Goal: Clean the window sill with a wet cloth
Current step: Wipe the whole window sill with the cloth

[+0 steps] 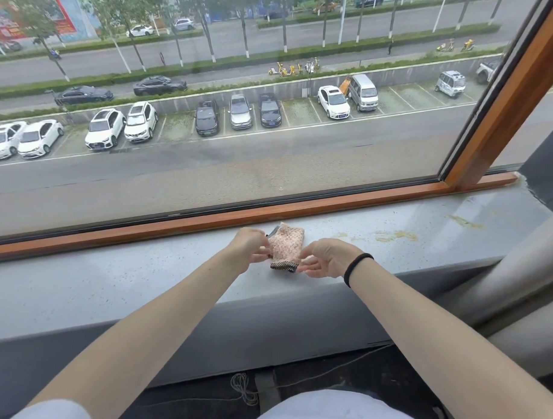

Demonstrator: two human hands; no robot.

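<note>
A small pink patterned cloth [287, 248] with a dark woven edge lies folded on the grey window sill [114, 280]. My left hand [250, 249] is at the cloth's left edge and pinches it with curled fingers. My right hand [325, 257], with a black band on the wrist, is at the cloth's right side; its fingertips touch the near right corner. Yellowish dirt [395, 235] is smeared on the sill to the right of the cloth.
A brown wooden window frame [206, 219] runs along the back of the sill, with an upright post [500, 113] at the right. A thick grey pipe [503, 273] slants across the sill's right end. Below the sill, a coiled cord [242, 387] lies on the dark floor.
</note>
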